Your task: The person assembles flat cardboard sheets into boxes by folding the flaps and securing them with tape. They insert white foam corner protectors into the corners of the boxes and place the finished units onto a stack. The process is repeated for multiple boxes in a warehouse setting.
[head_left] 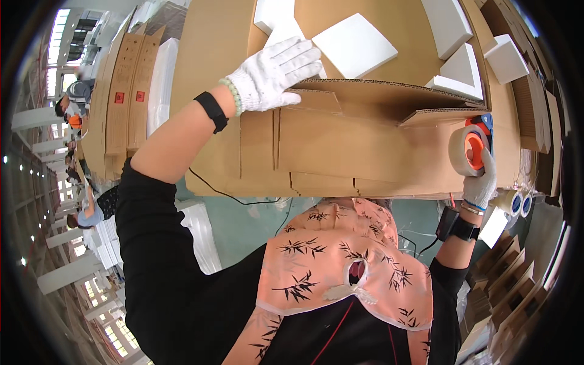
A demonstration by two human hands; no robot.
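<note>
My left hand (274,74), in a white knit glove, is stretched out flat with its fingers together over the near upright edge of a large brown cardboard box (340,143). The thumb points along the box's folded flap. At the box's right end, my right hand (482,182), also gloved, is wrapped round a tape dispenser (459,152) with a wide roll of tape, an orange core and a blue-and-red head. The dispenser's head is close to the box's right corner. Inside the box lies a white foam slab (354,45).
More white foam pieces (447,24) stand along the box's far and right sides. Spare tape rolls (516,202) sit at the table's right edge. Stacked flat cartons (118,97) stand on the left, folded cardboard on the right. A thin black cable (228,198) hangs by the near edge.
</note>
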